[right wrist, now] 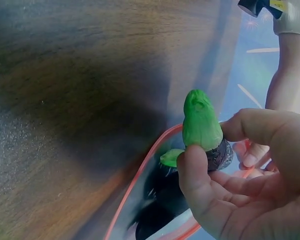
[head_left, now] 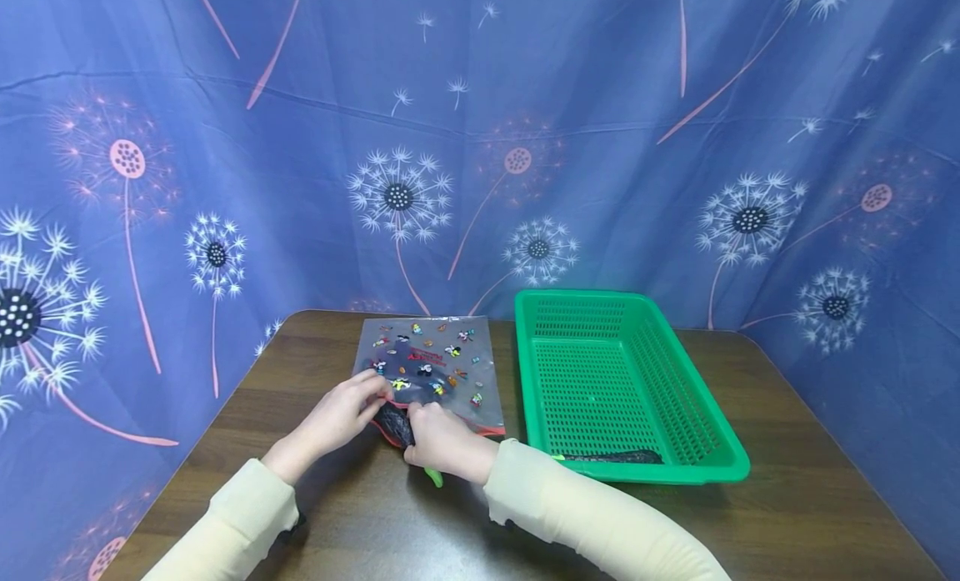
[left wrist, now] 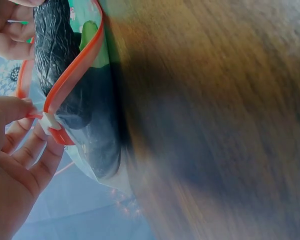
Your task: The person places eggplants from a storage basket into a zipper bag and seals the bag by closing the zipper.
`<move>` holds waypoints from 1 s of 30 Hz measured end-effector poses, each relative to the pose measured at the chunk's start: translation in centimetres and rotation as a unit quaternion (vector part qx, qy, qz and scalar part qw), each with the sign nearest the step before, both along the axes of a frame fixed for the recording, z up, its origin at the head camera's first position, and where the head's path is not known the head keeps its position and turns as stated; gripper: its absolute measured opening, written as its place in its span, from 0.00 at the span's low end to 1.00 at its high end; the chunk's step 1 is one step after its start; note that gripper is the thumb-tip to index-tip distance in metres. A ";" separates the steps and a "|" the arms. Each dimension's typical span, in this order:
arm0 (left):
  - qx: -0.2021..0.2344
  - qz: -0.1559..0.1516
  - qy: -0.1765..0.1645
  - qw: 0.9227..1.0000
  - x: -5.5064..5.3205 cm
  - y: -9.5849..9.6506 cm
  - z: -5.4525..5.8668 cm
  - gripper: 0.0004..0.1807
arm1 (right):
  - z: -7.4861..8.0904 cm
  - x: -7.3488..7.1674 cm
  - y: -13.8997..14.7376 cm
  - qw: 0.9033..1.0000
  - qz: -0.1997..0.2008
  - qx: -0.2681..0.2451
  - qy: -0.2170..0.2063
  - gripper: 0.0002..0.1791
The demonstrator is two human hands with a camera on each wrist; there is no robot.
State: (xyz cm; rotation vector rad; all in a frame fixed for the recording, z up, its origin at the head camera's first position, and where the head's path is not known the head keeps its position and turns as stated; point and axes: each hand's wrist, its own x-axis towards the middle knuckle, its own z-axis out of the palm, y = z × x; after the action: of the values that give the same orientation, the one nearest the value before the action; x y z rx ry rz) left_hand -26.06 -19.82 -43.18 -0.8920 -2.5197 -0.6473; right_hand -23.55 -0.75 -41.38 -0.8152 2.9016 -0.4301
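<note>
My right hand grips a dark, wrinkled eggplant near its green cap, thumb and fingers around that end. The eggplant's other end is inside the mouth of a clear zip bag printed with small cartoon figures. At the bag's edge, my left hand pinches the red zip strip beside its white slider, which keeps the mouth spread. A second dark eggplant, also green-capped, lies within the bag along the table side.
To the right of the bag stands a green perforated basket. Another dark eggplant lies along its near wall. The brown wooden table ends at a blue dandelion-print cloth hanging behind and at both sides.
</note>
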 end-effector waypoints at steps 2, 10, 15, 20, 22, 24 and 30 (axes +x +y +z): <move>0.000 0.001 -0.004 1.000 0.0 0.0 0.1 0.13 | -0.1 -0.1 -0.2 1.000 -0.001 0.005 0.005 0.21; 0.000 0.002 -0.013 1.000 0.2 0.1 0.3 0.12 | -0.4 -0.3 -0.6 0.999 -0.002 0.015 0.037 0.22; 0.002 0.003 -0.007 1.000 0.2 0.1 0.3 0.13 | -0.6 -0.2 -0.5 0.999 -0.001 0.016 0.050 0.22; 0.003 0.002 -0.006 1.000 0.2 0.0 0.2 0.13 | -0.8 0.4 0.1 0.998 0.000 0.021 0.066 0.21; 0.003 0.001 -0.005 1.000 0.1 0.0 0.1 0.13 | -0.8 0.7 0.4 0.997 0.000 0.021 0.068 0.21; 0.004 -0.001 -0.005 1.000 0.0 0.0 0.0 0.13 | -0.8 1.0 0.8 0.998 0.002 0.017 0.063 0.21; 0.003 -0.003 -0.001 1.000 -0.1 -0.2 -0.1 0.14 | -1.3 1.9 1.6 0.998 0.009 -0.001 0.055 0.23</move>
State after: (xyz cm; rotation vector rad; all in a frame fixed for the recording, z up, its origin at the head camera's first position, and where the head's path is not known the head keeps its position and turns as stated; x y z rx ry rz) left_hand -26.20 -20.05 -43.33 -0.8968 -2.5161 -0.6580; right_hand -21.67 0.82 -42.69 -0.8922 2.9927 -0.3997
